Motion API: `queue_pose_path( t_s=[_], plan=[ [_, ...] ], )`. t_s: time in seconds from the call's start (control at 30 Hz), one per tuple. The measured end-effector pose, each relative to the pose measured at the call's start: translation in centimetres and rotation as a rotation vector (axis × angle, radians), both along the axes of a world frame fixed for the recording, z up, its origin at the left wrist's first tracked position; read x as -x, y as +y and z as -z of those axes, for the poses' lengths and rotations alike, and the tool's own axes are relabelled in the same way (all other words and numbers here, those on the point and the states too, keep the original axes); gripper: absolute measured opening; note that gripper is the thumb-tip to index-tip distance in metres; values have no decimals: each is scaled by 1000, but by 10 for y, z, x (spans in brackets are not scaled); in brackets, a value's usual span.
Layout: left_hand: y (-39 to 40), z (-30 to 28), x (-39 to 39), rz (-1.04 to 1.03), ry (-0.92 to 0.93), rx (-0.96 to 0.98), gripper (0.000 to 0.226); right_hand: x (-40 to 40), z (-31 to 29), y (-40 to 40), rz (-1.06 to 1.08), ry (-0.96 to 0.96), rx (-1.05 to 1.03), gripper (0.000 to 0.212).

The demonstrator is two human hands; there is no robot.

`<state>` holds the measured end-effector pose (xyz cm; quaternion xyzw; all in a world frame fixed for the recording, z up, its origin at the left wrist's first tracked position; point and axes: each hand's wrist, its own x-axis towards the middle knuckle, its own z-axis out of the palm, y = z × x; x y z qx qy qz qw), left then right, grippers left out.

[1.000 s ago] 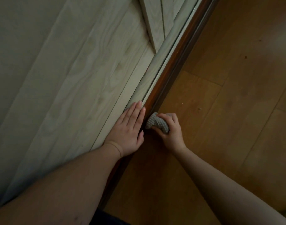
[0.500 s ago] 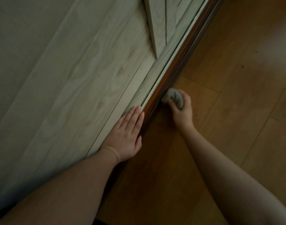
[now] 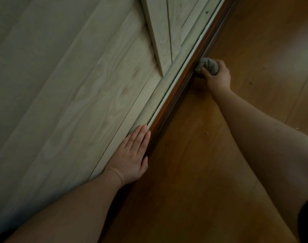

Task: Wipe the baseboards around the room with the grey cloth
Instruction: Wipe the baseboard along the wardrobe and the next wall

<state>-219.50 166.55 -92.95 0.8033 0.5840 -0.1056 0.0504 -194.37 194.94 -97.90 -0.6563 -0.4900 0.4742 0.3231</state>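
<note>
Down low, the right hand [image 3: 218, 77] curls its fingers and thumb round the bunched grey cloth [image 3: 208, 65], holding it against the dark brown baseboard [image 3: 177, 95] where that meets the wooden floor [image 3: 254, 41]. Nearer the camera, the left hand [image 3: 132, 156] lies flat with fingers straight and together, palm resting on the pale wood-grain panel [image 3: 79, 102] just above the baseboard, gripping nothing.

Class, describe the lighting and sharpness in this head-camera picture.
Head view: dim overall, darkest at the bottom corners; a pale sheen on the floor at upper right; the cloth in the right hand looks soft; wide-angle bending tilts the baseboard.
</note>
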Motion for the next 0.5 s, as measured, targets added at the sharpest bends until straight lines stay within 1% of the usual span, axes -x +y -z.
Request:
queue_pose_path(
  t_s=[0.1, 0.2, 0.27, 0.33, 0.4, 0.5],
  plan=[
    [2, -2, -2, -7, -4, 10, 76, -1, -9, -10, 15, -23, -49, 46],
    [3, -4, -3, -10, -5, 12, 75, 1, -11, -51, -23, 18, -112, 43],
    [4, -5, -4, -10, -6, 14, 75, 6, -7, -94, -105, 73, -118, 43],
    [4, -6, -5, -9, -7, 16, 74, 14, 0, -142, -212, 100, -102, 48],
    [5, -6, -6, -9, 1, 15, 73, 24, 9, -182, -291, 78, -115, 51],
    [6, -7, -5, -7, 9, 12, 71, 43, 16, -222, -359, 45, -155, 50]
  ],
)
